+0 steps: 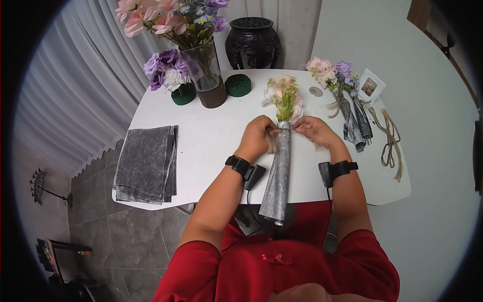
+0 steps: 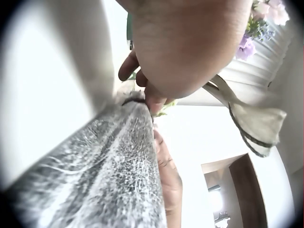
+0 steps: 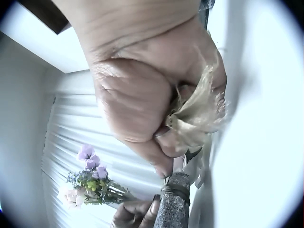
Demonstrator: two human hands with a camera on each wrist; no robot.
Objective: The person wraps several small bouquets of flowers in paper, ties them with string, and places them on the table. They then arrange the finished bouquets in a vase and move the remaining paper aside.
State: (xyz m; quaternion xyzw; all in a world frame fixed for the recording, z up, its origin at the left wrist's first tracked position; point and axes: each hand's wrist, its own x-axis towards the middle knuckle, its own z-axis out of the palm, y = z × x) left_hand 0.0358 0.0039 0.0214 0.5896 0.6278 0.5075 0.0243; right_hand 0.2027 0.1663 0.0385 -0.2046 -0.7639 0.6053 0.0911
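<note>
Our left hand [image 1: 258,135] and right hand [image 1: 318,132] pinch a ribbon [image 3: 194,118] round the bouquet [image 1: 280,166], its wrap overhanging the table [image 1: 211,151]. Grey sheets [image 1: 143,161] lie to our left; beyond stands a vase [image 1: 206,75]; smaller bouquets [image 1: 352,121] and cords [image 1: 388,141] lie right.

Head view evenly bright, edges bowed, corners black; wrist views glaring white, softly blurred near rims.
</note>
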